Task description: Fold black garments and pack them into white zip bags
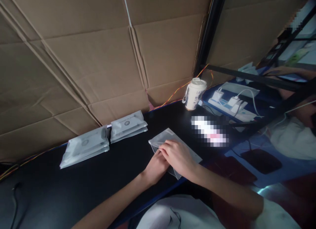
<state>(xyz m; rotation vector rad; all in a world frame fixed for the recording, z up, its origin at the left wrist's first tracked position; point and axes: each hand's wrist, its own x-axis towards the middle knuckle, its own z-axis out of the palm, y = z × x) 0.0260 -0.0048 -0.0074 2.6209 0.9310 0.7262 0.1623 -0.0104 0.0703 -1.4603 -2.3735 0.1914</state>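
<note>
A frosted zip pouch (191,152) lies near the front edge of the black table (81,186). Over its near left part, my left hand (157,165) is closed on the pouch, its fingertips partly hidden by the other hand. My right hand (178,156) crosses above it from the right, fingers bent together at the pouch's opening side. Two stacks of similar pouches rest along the cardboard wall: a left stack (86,145) and a smaller right stack (128,123) with a printed logo.
A lidded paper cup (196,94) stands at the back. Right of it are a power strip (229,105) with white chargers and a black metal frame (254,78). A black cable (15,201) lies at left. Another person's arm (291,72) shows at far right.
</note>
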